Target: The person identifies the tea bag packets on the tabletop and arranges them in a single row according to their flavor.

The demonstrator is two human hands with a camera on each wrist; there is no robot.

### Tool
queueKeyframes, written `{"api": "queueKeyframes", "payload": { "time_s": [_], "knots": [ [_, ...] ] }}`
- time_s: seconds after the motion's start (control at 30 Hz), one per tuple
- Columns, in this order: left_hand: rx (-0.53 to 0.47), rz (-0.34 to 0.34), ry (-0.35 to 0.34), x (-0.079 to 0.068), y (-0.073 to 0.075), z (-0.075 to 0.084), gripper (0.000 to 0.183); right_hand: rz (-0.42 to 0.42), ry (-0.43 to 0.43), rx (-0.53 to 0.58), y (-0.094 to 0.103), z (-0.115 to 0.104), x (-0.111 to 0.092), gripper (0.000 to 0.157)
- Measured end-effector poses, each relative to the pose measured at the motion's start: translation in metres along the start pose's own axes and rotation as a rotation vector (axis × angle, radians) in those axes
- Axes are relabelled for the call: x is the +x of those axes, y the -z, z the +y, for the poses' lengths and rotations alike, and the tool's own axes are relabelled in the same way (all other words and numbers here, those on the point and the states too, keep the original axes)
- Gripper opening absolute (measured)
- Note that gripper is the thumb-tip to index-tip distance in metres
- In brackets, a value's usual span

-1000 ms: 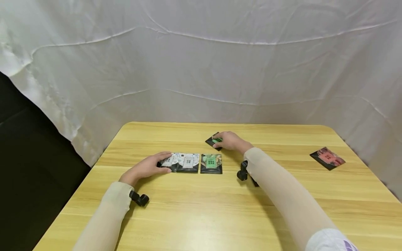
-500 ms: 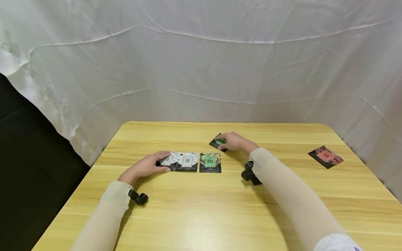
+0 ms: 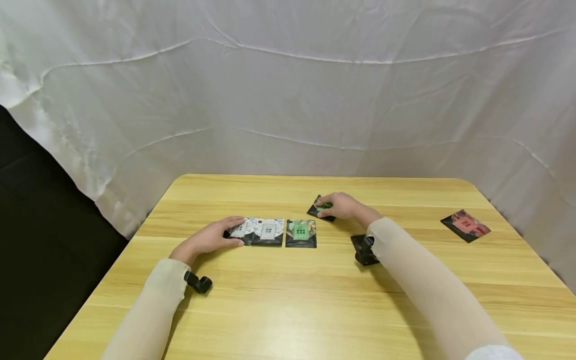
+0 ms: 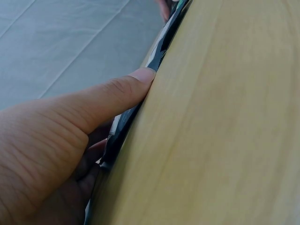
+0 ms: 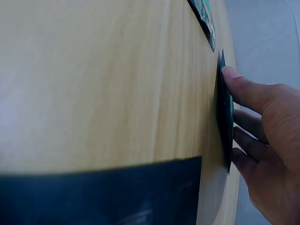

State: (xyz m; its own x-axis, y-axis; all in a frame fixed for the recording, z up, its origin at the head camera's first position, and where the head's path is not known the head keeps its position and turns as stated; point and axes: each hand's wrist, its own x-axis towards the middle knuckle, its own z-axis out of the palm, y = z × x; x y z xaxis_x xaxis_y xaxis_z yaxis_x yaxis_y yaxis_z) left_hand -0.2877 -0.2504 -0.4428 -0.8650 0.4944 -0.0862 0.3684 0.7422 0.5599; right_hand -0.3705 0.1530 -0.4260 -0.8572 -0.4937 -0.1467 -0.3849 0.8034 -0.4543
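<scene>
In the head view my left hand [image 3: 209, 237] rests over a white-and-black sachet [image 3: 240, 230], thumb at its near edge and fingers at its far edge. Its thumb lies straight along the sachet's black border [image 4: 124, 123] in the left wrist view. A second white sachet [image 3: 268, 231] adjoins on the right, then a green-labelled sachet [image 3: 301, 232] after a narrow gap. Farther back, my right hand [image 3: 344, 206] holds another green-labelled sachet [image 3: 318, 212] by its edges, turned at an angle. The right wrist view shows that sachet [image 5: 225, 112] between thumb and fingers, one edge tilted up.
A dark sachet [image 3: 358, 243] lies partly hidden under the right wrist camera [image 3: 365, 253]. Toward the right side of the wooden table [image 3: 288, 305] lies a red-labelled sachet [image 3: 466, 225]. A pale curtain [image 3: 288, 100] hangs behind the table.
My right hand has moved right and slightly nearer with the green-labelled sachet. More of the dark sachet by the right wrist shows. The left hand stays in place.
</scene>
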Motion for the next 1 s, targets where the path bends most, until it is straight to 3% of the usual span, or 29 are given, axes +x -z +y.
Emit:
{"api": "queueKeyframes", "payload": {
  "time_s": [0.4,0.63,1.0],
  "knots": [
    [-0.003,0.0,-0.015,0.003,-0.001,-0.004,0.08,0.001,-0.011,-0.021,0.0,0.003,-0.013,0.053],
    [-0.008,-0.002,-0.004,0.002,0.001,-0.003,0.08,-0.002,0.035,-0.026,-0.001,0.007,-0.021,0.057],
    [-0.004,0.004,-0.007,0.0,0.006,0.0,0.08,-0.046,0.04,0.045,0.003,0.006,-0.039,0.055]
  ]
}}
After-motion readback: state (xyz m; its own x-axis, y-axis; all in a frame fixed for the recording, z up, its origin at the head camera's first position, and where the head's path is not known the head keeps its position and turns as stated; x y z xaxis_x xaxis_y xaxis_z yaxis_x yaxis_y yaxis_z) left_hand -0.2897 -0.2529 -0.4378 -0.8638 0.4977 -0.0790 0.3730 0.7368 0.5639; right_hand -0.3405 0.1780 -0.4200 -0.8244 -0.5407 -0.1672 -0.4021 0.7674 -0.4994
